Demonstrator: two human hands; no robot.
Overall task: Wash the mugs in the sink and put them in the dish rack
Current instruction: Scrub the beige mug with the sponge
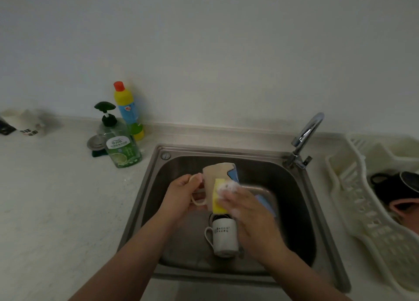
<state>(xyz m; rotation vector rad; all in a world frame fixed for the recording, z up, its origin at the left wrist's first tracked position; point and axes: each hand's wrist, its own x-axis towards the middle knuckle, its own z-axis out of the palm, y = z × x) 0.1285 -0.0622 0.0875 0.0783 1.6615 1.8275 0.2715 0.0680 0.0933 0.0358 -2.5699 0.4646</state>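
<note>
Beige mug (213,176) under soapy sponge (219,195)

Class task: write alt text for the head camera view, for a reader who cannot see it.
Over a steel sink, the left hand holds a beige mug by its handle while the soapy right hand scrubs it with a yellow sponge. A white mug lies below; a dish rack sits right.

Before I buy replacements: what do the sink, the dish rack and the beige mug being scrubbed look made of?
Sink: brushed stainless steel, grey with a soft sheen. Dish rack: cream moulded plastic, matte, with slotted ribs. Beige mug, held by the left hand: matte and pale, perhaps plastic or wheat-fibre composite rather than glazed ceramic; the blur leaves it open.
</note>
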